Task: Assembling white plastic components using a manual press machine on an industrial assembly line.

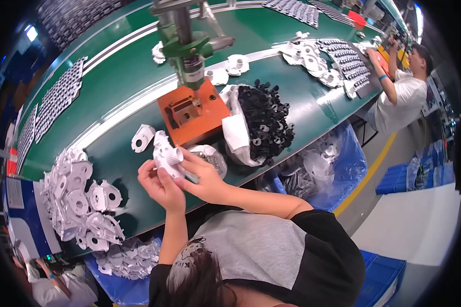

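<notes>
In front of the press, a white plastic housing [162, 149] with a ribbed round collar is held up between my two hands. My left hand [162, 188] grips it from the lower left, fingers bent around its body. On the other side, my right hand [206, 180] has its fingers closed at the collar and lower edge. Just beyond my hands sits an orange fixture block [213, 109] under the tip of a green press [188, 48]. One loose white housing [143, 138] lies flat left of the held one.
White housings [78, 187] are heaped at the left. Right of the fixture, an open bag spills small black parts [266, 120]. A clear bag of small parts [213, 159] lies near my right hand. Blue-lined bins [343, 163] stand below the table edge. A co-worker [405, 92] sits far right.
</notes>
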Tool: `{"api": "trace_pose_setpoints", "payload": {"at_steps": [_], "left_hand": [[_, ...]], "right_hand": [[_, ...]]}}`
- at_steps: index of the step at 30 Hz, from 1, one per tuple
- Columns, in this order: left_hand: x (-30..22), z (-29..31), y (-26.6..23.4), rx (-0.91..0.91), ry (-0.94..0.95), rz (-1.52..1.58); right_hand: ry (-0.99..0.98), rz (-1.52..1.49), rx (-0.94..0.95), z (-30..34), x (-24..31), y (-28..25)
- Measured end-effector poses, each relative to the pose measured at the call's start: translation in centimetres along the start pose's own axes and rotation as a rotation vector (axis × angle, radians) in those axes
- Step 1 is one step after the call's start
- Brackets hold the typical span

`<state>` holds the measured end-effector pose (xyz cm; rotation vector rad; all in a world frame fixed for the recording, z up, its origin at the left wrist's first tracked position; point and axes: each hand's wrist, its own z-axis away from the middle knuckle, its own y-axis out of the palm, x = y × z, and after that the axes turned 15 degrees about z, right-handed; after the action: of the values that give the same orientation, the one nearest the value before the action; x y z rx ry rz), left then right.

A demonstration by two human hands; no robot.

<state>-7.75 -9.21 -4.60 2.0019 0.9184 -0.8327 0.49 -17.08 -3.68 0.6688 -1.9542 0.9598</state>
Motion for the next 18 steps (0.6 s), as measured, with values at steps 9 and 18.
{"api": "trace_pose_setpoints", "payload": {"at_steps": [9, 18], "left_hand": [[-0.1, -1.4, 0.3, -0.015, -0.176, 0.178], [3.9, -12.4, 3.7, 0.500, -0.391, -0.395]], "right_hand": [[-0.192, 0.102, 0.030, -1.0, -0.2, -3.4], [0.434, 0.873, -0.320, 0.9, -7.3, -21.3]]}}
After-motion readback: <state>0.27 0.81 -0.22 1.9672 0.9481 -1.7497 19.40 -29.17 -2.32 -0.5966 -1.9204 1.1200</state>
